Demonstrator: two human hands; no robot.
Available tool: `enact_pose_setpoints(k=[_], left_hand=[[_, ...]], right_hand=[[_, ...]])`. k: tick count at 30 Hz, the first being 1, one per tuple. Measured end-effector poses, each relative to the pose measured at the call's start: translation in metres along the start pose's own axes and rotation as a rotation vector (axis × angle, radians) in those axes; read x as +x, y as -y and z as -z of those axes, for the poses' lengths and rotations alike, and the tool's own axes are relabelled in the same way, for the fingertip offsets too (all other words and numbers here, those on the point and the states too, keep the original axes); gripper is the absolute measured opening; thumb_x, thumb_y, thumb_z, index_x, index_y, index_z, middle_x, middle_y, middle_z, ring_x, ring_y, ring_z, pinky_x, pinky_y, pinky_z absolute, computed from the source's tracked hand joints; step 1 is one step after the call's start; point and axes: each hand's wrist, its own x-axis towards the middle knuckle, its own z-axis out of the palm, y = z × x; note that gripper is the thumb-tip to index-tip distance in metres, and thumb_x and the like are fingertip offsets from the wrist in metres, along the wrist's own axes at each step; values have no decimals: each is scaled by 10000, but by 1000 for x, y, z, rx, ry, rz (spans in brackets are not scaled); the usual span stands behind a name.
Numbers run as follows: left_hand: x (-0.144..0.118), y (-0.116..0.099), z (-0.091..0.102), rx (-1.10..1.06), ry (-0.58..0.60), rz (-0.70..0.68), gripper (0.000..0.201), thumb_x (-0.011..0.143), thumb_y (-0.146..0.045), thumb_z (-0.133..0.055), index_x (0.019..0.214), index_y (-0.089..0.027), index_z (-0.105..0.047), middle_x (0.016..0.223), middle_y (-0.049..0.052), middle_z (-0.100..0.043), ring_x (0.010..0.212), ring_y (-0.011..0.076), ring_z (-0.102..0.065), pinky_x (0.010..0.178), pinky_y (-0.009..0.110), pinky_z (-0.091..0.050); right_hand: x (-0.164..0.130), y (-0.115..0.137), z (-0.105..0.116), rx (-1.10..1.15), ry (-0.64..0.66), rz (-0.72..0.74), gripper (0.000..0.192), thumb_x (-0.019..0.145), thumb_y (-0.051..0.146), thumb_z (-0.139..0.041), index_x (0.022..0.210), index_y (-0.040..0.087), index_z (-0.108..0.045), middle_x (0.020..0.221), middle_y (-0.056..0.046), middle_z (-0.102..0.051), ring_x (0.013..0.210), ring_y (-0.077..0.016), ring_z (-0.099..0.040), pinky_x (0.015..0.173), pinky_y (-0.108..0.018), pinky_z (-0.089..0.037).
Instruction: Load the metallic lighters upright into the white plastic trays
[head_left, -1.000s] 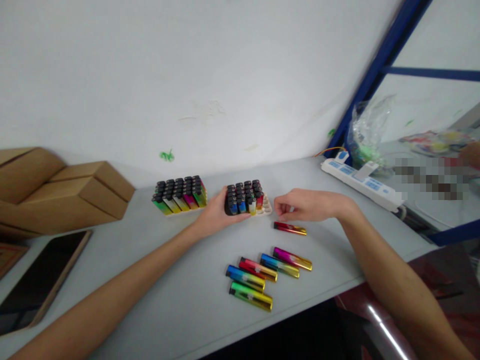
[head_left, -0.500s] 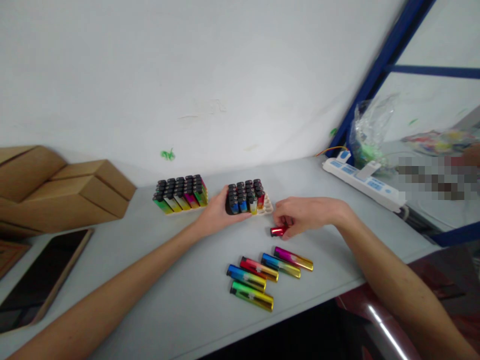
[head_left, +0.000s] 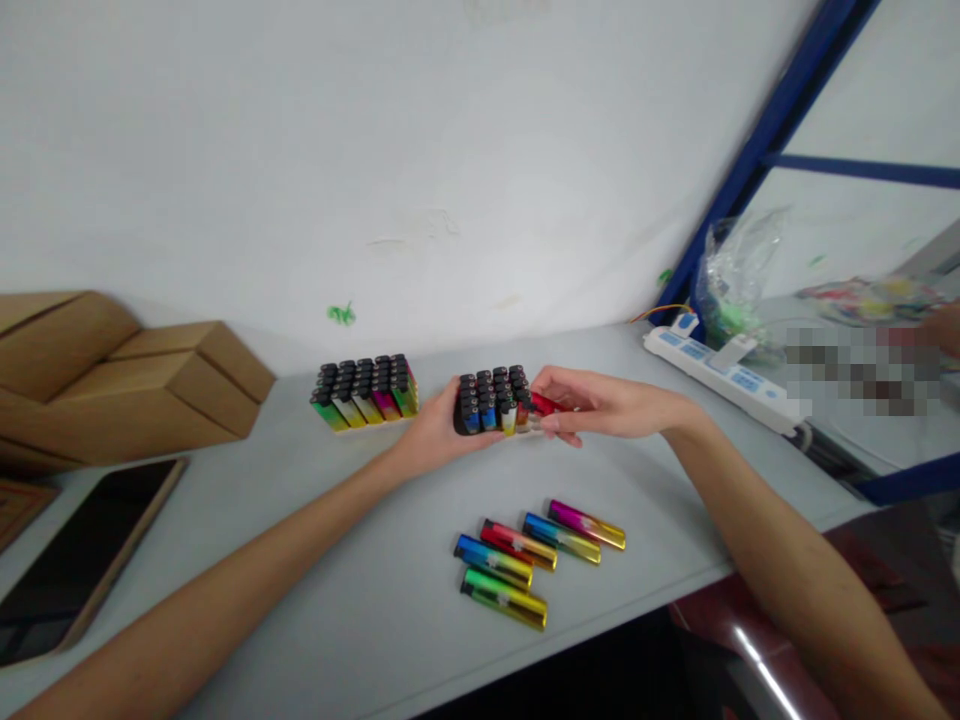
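My left hand (head_left: pixel 435 430) grips the left end of a white tray of upright lighters (head_left: pixel 491 400) with black caps, on the grey table (head_left: pixel 360 560). My right hand (head_left: pixel 600 405) holds a red lighter (head_left: pixel 546 404) at the tray's right end, touching the last row. A second, full tray of lighters (head_left: pixel 365 390) stands to the left. Several loose lighters (head_left: pixel 536 555) in blue, red, green and magenta with gold ends lie on the table in front of my hands.
Cardboard boxes (head_left: pixel 112 375) stand at the left by the wall, and a dark framed panel (head_left: pixel 82 560) lies in front of them. A white power strip (head_left: pixel 724 375) and a plastic bag (head_left: pixel 739 275) sit at the right by a blue frame. The table's edge runs close below the loose lighters.
My right hand closed on the red lighter lying right of the tray, lifted it off the table and brought it to the tray's right end. My left hand stayed on the tray.
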Motion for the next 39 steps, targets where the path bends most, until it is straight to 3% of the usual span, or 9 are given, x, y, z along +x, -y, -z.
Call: enact_pose_setpoints(k=[6, 9, 12, 21, 27, 39], left_hand=[[0, 3, -1, -27, 1, -3, 659, 690, -548, -881, 1168, -214, -574, 1079, 83, -737, 990, 331, -720, 849, 469, -593], [0, 2, -1, -27, 1, -2, 651, 689, -548, -883, 1153, -210, -574, 1078, 86, -738, 989, 329, -717, 860, 470, -589], [0, 0, 0, -38, 8, -1, 668, 692, -546, -883, 1173, -207, -567, 1103, 95, -733, 1016, 335, -712, 897, 486, -582], [0, 3, 0, -1, 11, -17, 663, 709, -585, -858, 1164, -213, -551, 1093, 91, -721, 1015, 331, -714, 874, 480, -594], [0, 1, 0, -5, 7, -14, 669, 707, -598, -859, 1165, -218, -553, 1088, 84, -730, 1010, 329, -723, 867, 475, -605], [0, -3, 2, -8, 12, -11, 651, 715, -583, -853, 1151, -205, -552, 1089, 90, -724, 1011, 330, -715, 872, 481, -595]], right_hand=[[17, -5, -18, 100, -35, 41, 343, 1024, 489, -602, 1199, 202, -535, 813, 45, -473, 693, -102, -426, 588, -215, -377], [28, -12, -26, 48, -118, 75, 396, 1018, 573, -560, 1003, 179, -588, 766, 41, -439, 659, -106, -390, 576, -233, -352], [32, -16, -29, 47, -202, 107, 480, 997, 631, -549, 821, 185, -525, 712, 45, -402, 625, -101, -350, 551, -241, -305], [30, -13, -30, 29, -490, 131, 485, 960, 547, -574, 638, 212, -437, 593, 60, -327, 550, -95, -270, 520, -267, -238], [34, -21, -30, -20, -504, 63, 343, 915, 445, -536, 675, 203, -499, 598, 59, -339, 554, -104, -291, 537, -267, -267], [33, -16, -30, -83, -486, 70, 314, 935, 411, -516, 698, 206, -500, 591, 62, -357, 563, -110, -337, 553, -254, -293]])
